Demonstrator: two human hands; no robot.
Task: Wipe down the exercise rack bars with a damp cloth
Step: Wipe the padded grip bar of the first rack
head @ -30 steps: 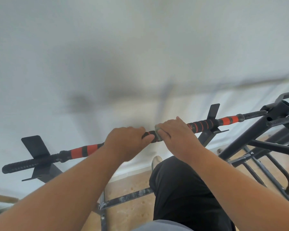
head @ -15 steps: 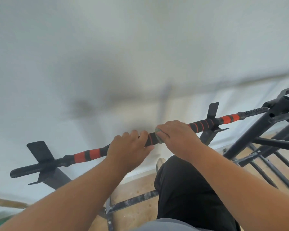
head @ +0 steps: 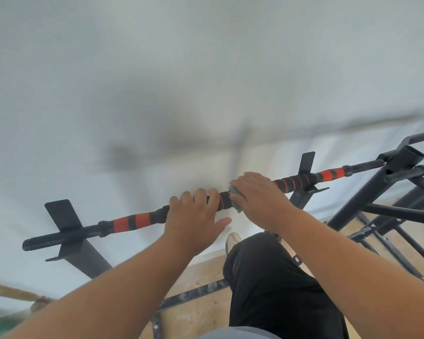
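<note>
Orange-and-black foam grips band the bar [head: 132, 222], which spans two black brackets before a white wall. No writing is legible. The left hand [head: 194, 221] hooks its fingers over the bar, thumb loose below. The right hand [head: 260, 199] clamps a grey-green cloth [head: 235, 196] around the bar just beside it. The black rack frame [head: 353, 206] stands right.

**What we cannot make out**

We see only a grey-green scrap of the damp cloth [head: 236, 195]; our right hand [head: 260, 199] hides the rest. The black steel rack frame [head: 353, 206] runs off the right edge. The pale wall [head: 157, 94] is blurred.
</note>
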